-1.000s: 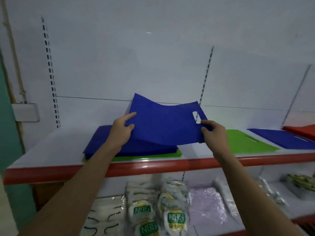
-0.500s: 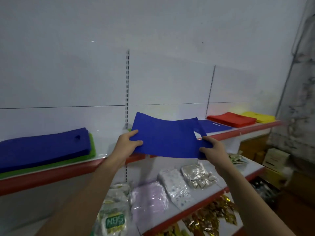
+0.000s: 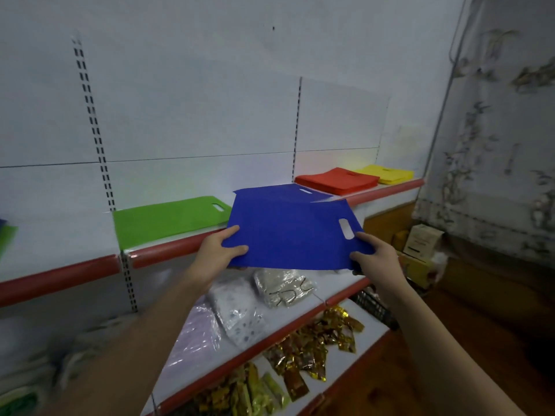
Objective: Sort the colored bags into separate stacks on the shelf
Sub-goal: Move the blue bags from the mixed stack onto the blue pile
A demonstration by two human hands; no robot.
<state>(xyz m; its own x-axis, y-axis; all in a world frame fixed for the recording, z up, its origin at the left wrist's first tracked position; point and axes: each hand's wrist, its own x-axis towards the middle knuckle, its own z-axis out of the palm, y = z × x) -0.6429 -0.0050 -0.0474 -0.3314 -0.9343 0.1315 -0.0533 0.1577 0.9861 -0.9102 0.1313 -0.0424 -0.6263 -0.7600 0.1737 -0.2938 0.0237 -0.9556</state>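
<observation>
While pinched between left hand and right hand, blue bag spans gap.

Dim, bluish light — soft blur, edges warped.

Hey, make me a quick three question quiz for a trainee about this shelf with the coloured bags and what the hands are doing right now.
1. True or false: the blue bag is gripped by both the left hand and the right hand.
2. Which stack lies farthest right on the top shelf? A) green stack B) yellow stack C) red stack
3. Fill in: the held bag's cut-out handle sits nearest the ______ hand.

Key
1. True: each hand pinches a near corner.
2. B: the yellow stack lies beyond the red stack; the green stack is far left of both.
3. right
</observation>
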